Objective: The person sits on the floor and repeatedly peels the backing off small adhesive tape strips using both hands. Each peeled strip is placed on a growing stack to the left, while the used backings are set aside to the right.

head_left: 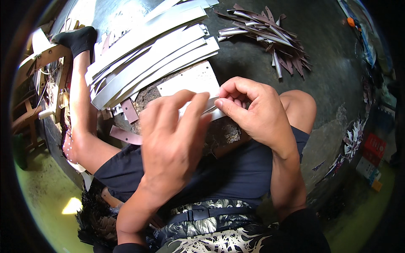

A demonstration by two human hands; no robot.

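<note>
A big pile of long white strips [147, 55] lies just past the fingers. The left hand [173, 139] and right hand [253, 111] both pinch one small white strip [211, 107], held between their fingertips.

1. My left hand [171, 135] and right hand [257, 111] are bare, with no gloves or rings showing.
2. Black sleeve cuffs sit at both forearms.
3. I wear dark navy shorts, a black belt and a black-and-white patterned top.
4. One foot has a black sock [78, 39].
</note>
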